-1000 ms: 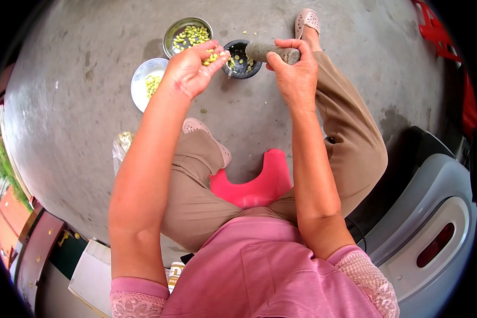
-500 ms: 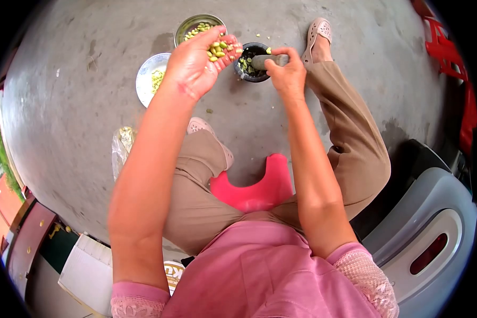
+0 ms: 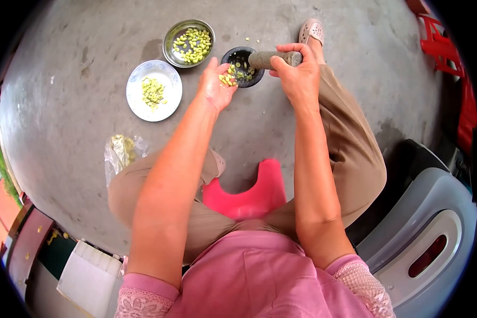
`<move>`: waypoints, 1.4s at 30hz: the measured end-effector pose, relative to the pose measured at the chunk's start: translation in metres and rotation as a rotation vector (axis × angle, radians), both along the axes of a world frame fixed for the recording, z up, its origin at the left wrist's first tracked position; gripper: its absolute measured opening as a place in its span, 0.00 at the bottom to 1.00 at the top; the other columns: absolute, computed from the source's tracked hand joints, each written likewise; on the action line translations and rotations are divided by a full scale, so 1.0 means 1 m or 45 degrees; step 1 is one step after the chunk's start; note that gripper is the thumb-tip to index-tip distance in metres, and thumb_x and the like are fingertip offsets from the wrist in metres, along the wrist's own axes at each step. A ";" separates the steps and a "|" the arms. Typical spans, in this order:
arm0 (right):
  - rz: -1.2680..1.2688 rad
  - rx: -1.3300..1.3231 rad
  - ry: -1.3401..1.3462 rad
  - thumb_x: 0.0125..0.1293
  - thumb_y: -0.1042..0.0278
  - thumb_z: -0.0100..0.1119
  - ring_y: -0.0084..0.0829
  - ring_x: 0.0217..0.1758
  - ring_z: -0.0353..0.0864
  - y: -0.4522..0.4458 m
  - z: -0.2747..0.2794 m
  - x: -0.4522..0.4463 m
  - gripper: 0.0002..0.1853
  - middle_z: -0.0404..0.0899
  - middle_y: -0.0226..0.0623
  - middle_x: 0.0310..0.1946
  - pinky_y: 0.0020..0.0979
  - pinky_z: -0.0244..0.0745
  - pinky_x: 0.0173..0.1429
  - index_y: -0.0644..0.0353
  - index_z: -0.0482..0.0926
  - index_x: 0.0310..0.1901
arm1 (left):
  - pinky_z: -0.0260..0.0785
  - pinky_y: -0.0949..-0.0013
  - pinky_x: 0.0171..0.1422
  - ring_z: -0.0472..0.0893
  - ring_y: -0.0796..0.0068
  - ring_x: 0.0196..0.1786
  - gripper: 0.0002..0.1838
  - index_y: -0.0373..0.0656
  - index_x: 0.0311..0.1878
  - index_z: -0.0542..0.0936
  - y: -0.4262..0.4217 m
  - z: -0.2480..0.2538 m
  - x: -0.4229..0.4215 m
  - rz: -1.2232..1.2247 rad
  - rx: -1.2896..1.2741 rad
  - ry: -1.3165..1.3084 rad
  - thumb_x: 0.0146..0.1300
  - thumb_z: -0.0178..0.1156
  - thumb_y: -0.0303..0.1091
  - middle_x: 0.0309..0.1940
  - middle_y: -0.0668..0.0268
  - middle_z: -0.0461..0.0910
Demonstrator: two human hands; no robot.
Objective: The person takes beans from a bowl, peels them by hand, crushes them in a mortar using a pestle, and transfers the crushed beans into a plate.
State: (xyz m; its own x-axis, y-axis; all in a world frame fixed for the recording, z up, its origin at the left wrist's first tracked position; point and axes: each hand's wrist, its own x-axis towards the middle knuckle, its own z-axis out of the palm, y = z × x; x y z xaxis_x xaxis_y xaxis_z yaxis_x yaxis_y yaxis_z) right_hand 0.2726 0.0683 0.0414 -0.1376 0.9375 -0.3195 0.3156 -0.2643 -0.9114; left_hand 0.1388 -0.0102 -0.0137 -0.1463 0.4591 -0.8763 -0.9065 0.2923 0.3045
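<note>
My left hand (image 3: 218,87) is cupped beside the left rim of a dark stone mortar (image 3: 258,78), palm tipped toward it. Green beans (image 3: 227,80) lie along its fingers, and some are at the mortar's edge. More green pieces show inside the bowl. A thick grey stone pestle (image 3: 267,60) is gripped in my right hand (image 3: 296,74), lying nearly level with its far end over the mortar's right side. Left of the mortar, a steel bowl (image 3: 167,52) holds whole green beans. Just below that bowl stands a white plate (image 3: 138,106) with crushed green pieces.
A clear plastic bag (image 3: 123,151) with yellowish contents lies by my left knee. Between my legs is a pink plastic stool (image 3: 244,204). A grey-blue plastic piece (image 3: 434,212) stands at lower right, red stools (image 3: 442,47) at upper right. A few crumbs dot the concrete floor.
My left hand has moved down and tilted toward the mortar, bringing the beans to its rim. The pestle has been lifted from inside the mortar and now lies flatter, further right.
</note>
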 end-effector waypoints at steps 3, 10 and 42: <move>0.025 0.039 -0.034 0.43 0.71 0.59 0.16 0.19 0.65 0.002 0.012 -0.001 0.12 0.70 0.26 0.17 0.22 0.63 0.24 0.58 0.73 0.33 | 0.56 0.61 0.60 0.68 0.65 0.44 0.39 0.33 0.60 0.57 0.000 0.001 -0.007 0.000 -0.023 -0.014 0.60 0.41 0.60 0.43 0.59 0.68; 0.161 0.303 0.004 0.45 0.72 0.59 0.16 0.19 0.65 -0.001 0.051 -0.014 0.11 0.70 0.26 0.17 0.22 0.64 0.24 0.60 0.73 0.34 | 0.61 0.62 0.55 0.68 0.63 0.42 0.33 0.33 0.59 0.58 -0.005 -0.004 -0.010 0.068 0.004 0.034 0.63 0.40 0.53 0.44 0.55 0.67; 0.242 0.408 -0.134 0.42 0.73 0.59 0.21 0.20 0.66 -0.002 0.054 -0.018 0.12 0.68 0.28 0.14 0.24 0.65 0.25 0.58 0.74 0.33 | 0.64 0.56 0.53 0.69 0.58 0.51 0.19 0.36 0.52 0.68 0.005 0.010 -0.011 -0.238 -0.146 0.250 0.64 0.42 0.40 0.50 0.58 0.66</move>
State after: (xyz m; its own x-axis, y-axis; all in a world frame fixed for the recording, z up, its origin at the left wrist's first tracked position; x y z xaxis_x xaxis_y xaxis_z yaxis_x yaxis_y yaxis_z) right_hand 0.2543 0.0662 0.0953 -0.3005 0.9531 -0.0363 0.4274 0.1005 -0.8985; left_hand 0.1275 -0.0050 -0.0034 -0.2406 0.3938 -0.8871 -0.7606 0.4913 0.4244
